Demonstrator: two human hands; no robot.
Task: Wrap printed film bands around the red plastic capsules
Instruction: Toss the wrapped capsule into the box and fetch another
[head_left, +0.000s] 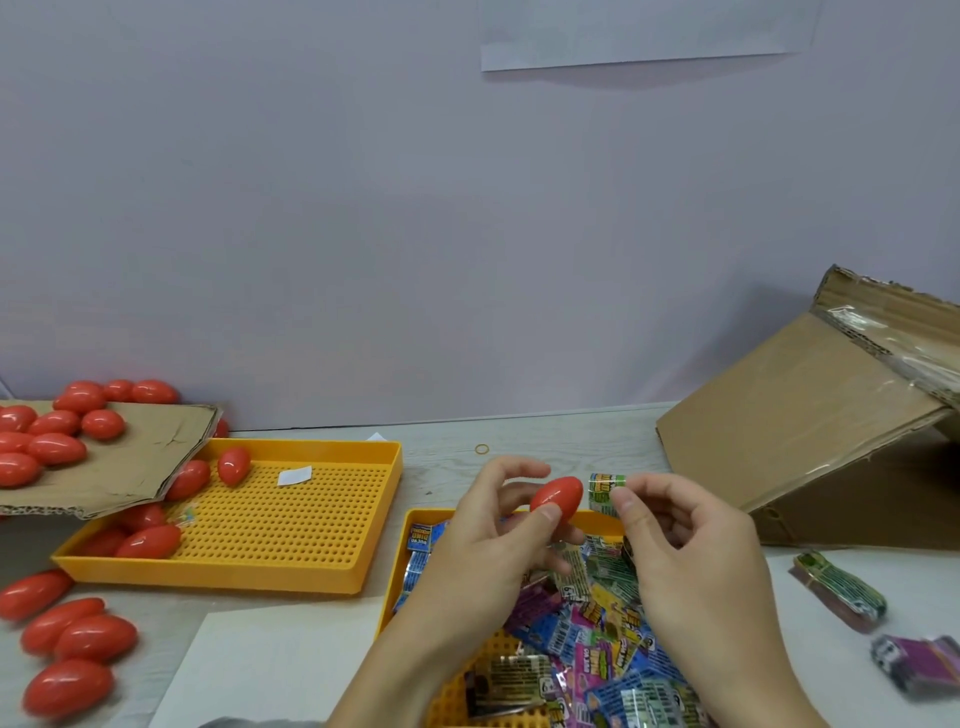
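While left grip (511, 525) pinches red capsule (556, 498), right grip (675, 535) holds green film band (602, 491) just beside; sleeving over the tip looks next.

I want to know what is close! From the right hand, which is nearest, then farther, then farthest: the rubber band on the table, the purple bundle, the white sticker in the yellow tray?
Measured from the right hand in the head view:
1. Rubber band, up on the table to its left.
2. Purple bundle, low on the right edge.
3. White sticker, far left in the yellow tray.
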